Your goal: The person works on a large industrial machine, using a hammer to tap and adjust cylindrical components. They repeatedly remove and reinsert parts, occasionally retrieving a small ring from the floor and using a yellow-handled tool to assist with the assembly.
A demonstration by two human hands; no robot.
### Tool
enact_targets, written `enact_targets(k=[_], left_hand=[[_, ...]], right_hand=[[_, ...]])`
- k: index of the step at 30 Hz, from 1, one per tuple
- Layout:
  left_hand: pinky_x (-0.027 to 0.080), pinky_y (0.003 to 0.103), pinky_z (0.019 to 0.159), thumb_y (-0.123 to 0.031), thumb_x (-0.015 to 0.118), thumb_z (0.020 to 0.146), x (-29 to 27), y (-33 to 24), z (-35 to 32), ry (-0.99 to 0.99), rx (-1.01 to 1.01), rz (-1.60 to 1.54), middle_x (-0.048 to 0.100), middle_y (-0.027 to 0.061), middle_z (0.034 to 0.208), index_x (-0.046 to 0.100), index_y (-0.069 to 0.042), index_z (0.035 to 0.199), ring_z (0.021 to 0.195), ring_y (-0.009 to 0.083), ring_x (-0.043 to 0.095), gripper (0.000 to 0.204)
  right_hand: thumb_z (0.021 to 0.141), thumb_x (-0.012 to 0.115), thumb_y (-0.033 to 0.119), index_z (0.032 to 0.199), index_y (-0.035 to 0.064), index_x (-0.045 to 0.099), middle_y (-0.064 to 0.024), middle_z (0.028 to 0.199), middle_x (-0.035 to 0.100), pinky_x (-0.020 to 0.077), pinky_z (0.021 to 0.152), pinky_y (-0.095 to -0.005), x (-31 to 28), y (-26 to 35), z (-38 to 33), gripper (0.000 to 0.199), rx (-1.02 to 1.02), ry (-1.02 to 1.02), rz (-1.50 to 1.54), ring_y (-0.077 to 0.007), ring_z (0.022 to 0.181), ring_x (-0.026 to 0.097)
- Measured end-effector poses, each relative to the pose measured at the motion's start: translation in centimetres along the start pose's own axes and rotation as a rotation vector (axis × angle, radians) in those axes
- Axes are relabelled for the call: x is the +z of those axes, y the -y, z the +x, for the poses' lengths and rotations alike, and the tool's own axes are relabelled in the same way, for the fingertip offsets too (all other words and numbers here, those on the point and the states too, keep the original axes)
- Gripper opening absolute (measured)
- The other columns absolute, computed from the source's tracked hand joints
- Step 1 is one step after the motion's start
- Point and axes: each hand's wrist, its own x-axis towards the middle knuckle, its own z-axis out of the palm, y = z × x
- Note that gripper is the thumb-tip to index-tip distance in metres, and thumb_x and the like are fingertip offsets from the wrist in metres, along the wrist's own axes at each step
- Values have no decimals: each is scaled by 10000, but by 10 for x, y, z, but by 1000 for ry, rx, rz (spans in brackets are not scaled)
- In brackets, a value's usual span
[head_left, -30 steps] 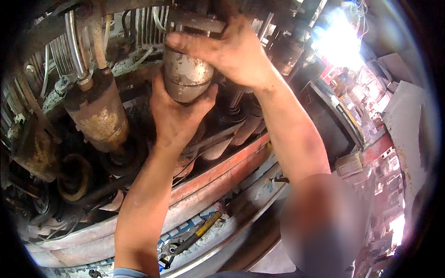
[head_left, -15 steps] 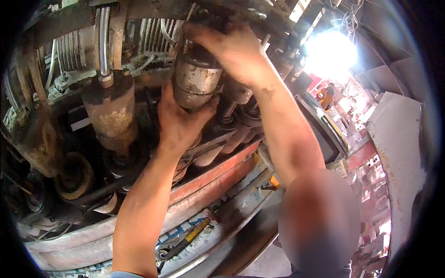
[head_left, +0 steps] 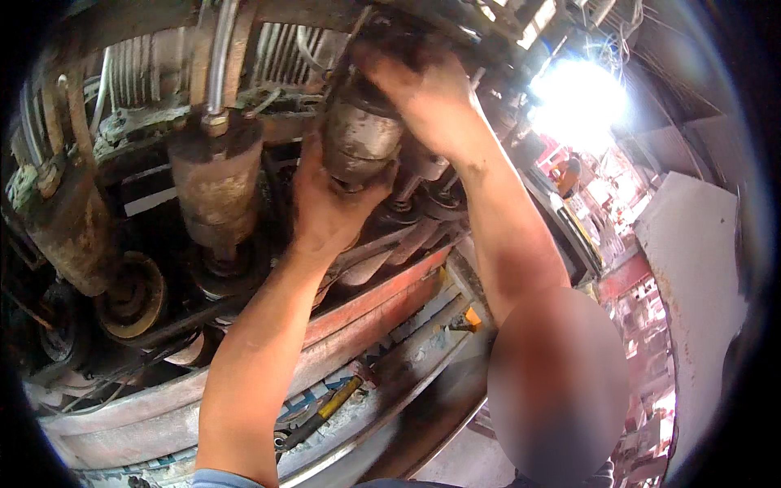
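The left hand holds the cylinder from below; the right hand arches over its top, grip too dark to tell. The cylinder stands between them, right of another cylinder, above a red beam and yellow-black tool.

Scuffed grey metal cylinder, dark toward the top, seam around its lower body, slightly tilted, near upper centre
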Motion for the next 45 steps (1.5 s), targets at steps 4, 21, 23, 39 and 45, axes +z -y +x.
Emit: enact_targets(k=[4, 21, 23, 39, 45], left_hand=[[536, 371, 923, -170, 903, 705, 4, 2, -1, 40, 29, -89, 652, 166, 1229, 509, 7, 1319, 1093, 235, 654, 751], [519, 345, 955, -127, 891, 749, -3, -2, 0, 50, -59, 14, 640, 155, 1228, 410, 25, 1393, 1098, 230, 643, 818], [514, 346, 958, -154, 887, 769, -5, 2, 0, 77, -80, 46, 633, 147, 1236, 394, 23, 1410, 1101, 229, 639, 828], [314, 369, 1174, -305, 638, 986, -16, -37, 49, 84, 140, 244, 582, 128, 1429, 596, 7, 1377, 1367, 221, 487, 502], [328, 357, 1171, -302, 610, 1002, -4, -64, 47, 92, 124, 551, 578, 127, 1446, 589, -28, 1405, 1391, 226, 481, 488]], right_hand=[[916, 676, 376, 1216, -2, 683, -177, 1171, 713, 501, 972, -390, -2, -7, -1, 483, 97, -63, -160, -285, 1100, 670], [1053, 516, 277, 1425, 107, 542, -262, 1386, 547, 434, 1069, -444, -1, -49, -5, 410, -538, 40, -770, -435, 1245, 528], [1080, 461, 292, 1469, 85, 494, -246, 1459, 505, 397, 1107, -417, -1, -53, -7, 442, -198, -40, -64, -400, 1308, 501], [1110, 231, 332, 1374, -132, 451, -336, 1354, 541, 366, 1124, -446, 91, -76, -30, 577, -337, -390, 551, -442, 1299, 505], [892, 433, 33, 1170, -167, 526, -324, 1106, 594, 435, 964, -531, 104, -85, -24, 356, -589, -524, 41, -460, 1070, 578]])
